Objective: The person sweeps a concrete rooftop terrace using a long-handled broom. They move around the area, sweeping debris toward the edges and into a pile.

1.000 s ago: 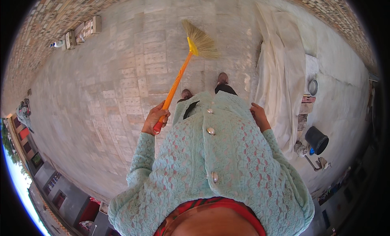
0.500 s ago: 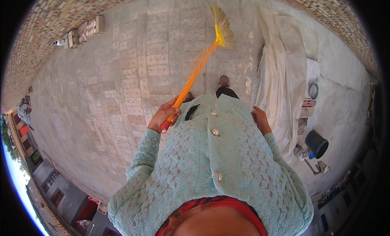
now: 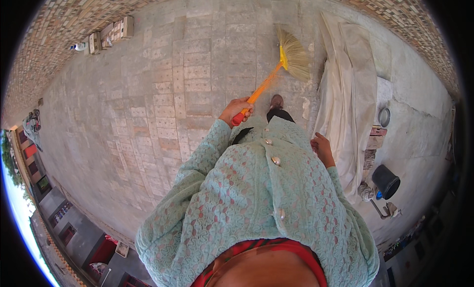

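Note:
My left hand is wrapped round the red end of an orange broom handle, out in front of my body. The broom slants away to the right, and its fan of straw bristles, joined by a yellow collar, meets the paved floor ahead of my shoe. At my right side, my right hand hangs beside the jacket hem with its fingers loosely curled. I cannot make out anything in it. A beige cloth sheet lies on the floor just right of that hand.
Bricks and a grey metal bowl lie along the sheet's far side. A black bucket lies tipped near a small tool. Blocks stand against the brick wall at the far left. Paved floor stretches leftward.
My left hand has moved forward and to the right. The broom head has swung right, closer to the beige sheet, and its bristles have fanned wider. My right hand has barely shifted.

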`<state>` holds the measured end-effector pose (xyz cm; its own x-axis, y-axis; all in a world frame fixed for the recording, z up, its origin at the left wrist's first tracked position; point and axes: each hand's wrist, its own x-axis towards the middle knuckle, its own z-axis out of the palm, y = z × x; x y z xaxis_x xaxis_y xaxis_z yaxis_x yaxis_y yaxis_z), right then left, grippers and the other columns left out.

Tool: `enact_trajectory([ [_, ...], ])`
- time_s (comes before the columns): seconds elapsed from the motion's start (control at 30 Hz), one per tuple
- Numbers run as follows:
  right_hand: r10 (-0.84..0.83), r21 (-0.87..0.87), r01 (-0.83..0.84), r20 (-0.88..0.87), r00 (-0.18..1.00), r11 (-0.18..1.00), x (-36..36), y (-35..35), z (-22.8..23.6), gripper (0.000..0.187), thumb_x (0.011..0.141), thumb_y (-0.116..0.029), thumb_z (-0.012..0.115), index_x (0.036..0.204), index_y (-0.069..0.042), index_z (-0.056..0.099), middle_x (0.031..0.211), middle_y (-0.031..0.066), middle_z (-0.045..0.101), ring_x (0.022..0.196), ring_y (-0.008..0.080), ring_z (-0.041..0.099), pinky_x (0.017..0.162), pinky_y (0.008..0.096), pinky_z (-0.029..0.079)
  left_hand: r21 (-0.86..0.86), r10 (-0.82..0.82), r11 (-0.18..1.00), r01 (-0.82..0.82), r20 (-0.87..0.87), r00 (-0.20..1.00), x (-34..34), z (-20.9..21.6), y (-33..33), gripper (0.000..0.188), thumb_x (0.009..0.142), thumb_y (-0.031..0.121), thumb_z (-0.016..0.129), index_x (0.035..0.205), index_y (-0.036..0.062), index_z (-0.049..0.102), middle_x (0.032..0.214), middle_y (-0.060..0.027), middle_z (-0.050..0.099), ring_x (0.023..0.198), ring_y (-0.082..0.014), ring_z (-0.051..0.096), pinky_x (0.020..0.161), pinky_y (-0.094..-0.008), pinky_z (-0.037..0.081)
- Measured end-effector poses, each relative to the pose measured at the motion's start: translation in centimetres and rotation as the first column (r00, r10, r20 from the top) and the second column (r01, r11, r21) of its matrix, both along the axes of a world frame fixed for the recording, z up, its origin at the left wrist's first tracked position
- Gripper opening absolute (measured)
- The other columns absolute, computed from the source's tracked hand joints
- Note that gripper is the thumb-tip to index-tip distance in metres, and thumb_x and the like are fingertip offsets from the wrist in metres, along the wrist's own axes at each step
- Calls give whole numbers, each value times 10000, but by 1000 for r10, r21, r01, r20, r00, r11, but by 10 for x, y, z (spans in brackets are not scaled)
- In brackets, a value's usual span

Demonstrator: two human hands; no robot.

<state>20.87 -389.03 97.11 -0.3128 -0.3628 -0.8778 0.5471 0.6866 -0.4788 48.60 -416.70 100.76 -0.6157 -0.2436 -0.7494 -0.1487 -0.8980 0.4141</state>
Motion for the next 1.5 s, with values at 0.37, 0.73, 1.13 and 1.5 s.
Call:
enact_trajectory([
  [0.37,198,-30,-200,-46,979,979,-2,-5,-38,489,723,-110,454,1190,6,368,718,58,553,540,104,478,431,219,333,-108,416,909,-402,278,866,142,144,74,520,734,54,499,1212,37,294,649,-49,489,398,-71,430,321,-184,357],
  [0.73,249,-46,-251,-42,968,967,-5,-22,-34,452,753,-165,464,1176,-20,398,753,58,561,605,117,508,477,222,361,-223,583,811,-541,227,780,148,207,116,608,729,7,475,1272,27,201,652,-69,490,387,-95,426,313,-207,363],
  [1.13,290,17,-289,-81,954,957,0,-19,-31,431,761,-183,465,1169,-49,418,754,32,546,626,115,503,516,232,377,93,455,877,-471,150,878,111,141,93,568,710,-28,516,1223,-46,272,843,-126,550,596,-137,541,537,-213,468],
  [1.5,302,-78,-309,-95,949,948,0,-15,-44,434,756,-154,478,1155,5,413,763,63,552,607,125,512,517,221,396,-94,415,904,-418,431,801,183,148,120,545,713,33,502,1209,-22,281,639,-53,501,418,-93,464,339,-202,370],
])
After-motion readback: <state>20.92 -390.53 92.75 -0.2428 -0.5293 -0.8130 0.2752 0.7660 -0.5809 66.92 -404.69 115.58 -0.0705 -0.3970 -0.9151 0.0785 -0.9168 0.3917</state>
